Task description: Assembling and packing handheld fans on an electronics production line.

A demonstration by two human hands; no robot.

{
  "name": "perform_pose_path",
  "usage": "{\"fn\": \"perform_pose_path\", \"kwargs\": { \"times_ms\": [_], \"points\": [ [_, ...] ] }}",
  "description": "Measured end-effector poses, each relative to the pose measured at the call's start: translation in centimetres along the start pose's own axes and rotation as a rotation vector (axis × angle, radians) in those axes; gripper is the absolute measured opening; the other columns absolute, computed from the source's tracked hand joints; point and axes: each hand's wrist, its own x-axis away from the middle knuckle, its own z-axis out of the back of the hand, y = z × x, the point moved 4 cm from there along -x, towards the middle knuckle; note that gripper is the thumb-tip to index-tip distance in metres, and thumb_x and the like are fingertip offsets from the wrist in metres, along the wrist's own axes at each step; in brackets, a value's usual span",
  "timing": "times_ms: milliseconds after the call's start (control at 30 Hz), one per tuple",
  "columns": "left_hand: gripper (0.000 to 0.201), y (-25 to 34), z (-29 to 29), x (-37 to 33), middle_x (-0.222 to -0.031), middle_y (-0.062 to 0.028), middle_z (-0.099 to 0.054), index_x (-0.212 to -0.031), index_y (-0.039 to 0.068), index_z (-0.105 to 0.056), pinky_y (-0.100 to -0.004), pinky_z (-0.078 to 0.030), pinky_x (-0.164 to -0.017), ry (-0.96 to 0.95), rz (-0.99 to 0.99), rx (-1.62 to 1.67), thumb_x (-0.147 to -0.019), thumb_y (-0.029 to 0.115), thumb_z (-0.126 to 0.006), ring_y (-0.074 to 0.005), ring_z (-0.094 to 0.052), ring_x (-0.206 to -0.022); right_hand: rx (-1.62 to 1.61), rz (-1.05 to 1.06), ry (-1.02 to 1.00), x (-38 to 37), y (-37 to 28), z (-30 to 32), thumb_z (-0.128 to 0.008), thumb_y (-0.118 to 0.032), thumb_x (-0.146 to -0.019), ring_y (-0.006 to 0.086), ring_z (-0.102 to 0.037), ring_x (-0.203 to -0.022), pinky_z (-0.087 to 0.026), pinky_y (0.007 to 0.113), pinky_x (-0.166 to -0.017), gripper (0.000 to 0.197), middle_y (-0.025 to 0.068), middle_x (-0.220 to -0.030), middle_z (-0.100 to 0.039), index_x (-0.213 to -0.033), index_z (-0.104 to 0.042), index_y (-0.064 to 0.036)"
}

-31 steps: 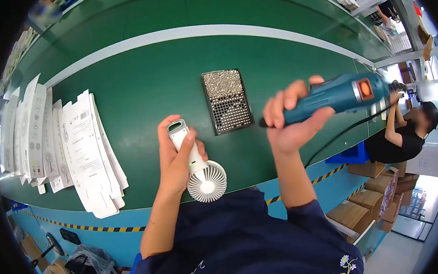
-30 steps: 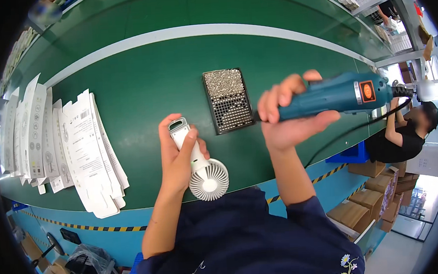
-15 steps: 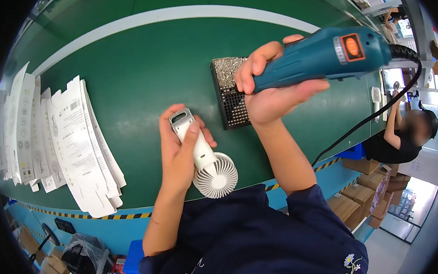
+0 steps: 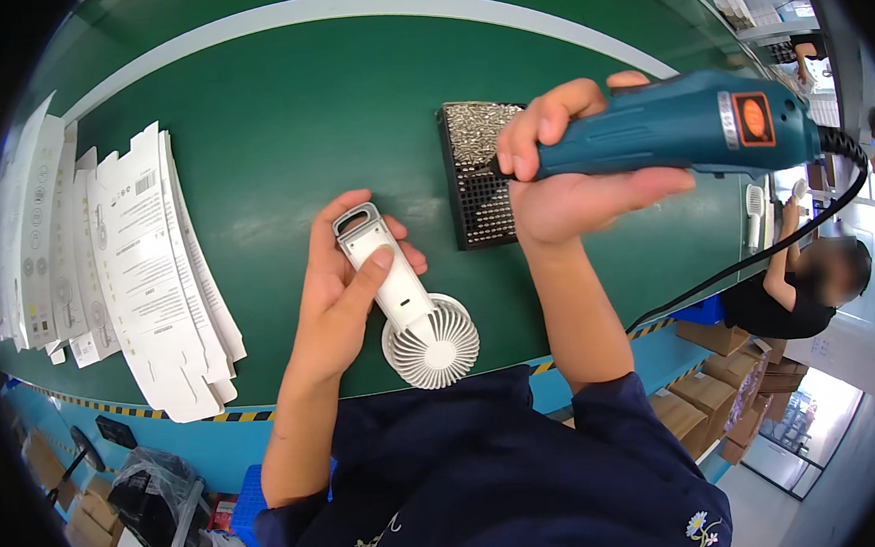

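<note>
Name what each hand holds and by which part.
The left hand grips the white handheld fan by its handle, thumb along the top. The right hand wraps the front body of the teal electric screwdriver.

A green bench (image 4: 277, 113) carries everything, with a pale curved stripe (image 4: 361, 5) running across its far part and a yellow-and-black striped strip along its near edge. Flat white cardboard blanks (image 4: 147, 271) lie fanned and overlapping on its left side. A black tray of small metal screws (image 4: 477, 176) lies right of centre.
</note>
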Motion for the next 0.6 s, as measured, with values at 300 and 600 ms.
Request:
{"fn": "perform_pose_path", "kwargs": {
  "times_ms": [300, 600],
  "points": [
    [0.039, -0.3, -1.1, -1.3, -0.102, -0.0084, -0.054, -0.133, 0.005, -0.032, -0.0289, -0.053, -0.068, -0.046, 0.041, -0.025, -0.098, 0.010, -0.049, -0.0164, -0.061, -0.081, 0.029, 0.007, 0.043, -0.2, 0.1, -0.6, -0.022, -0.091, -0.071, 0.0142, -0.039, -0.036, -0.037, 0.025, -0.036, 0.096, 0.0086, -0.062, -0.048, -0.112, -0.034, -0.0047],
    [0.039, -0.5, -1.3, -1.4, -0.102, -0.0082, -0.053, -0.132, 0.005, -0.031, -0.0276, -0.052, -0.067, -0.046, 0.035, -0.029, -0.098, 0.011, -0.049, -0.0155, -0.061, -0.080, 0.153, -0.028, 0.017, 0.0, 0.9, -0.5, -0.020, -0.094, -0.068, 0.0138, -0.038, -0.036, -0.036, 0.028, -0.036, 0.094, 0.0063, -0.064, -0.047, -0.114, -0.038, -0.0140]
  ]
}}
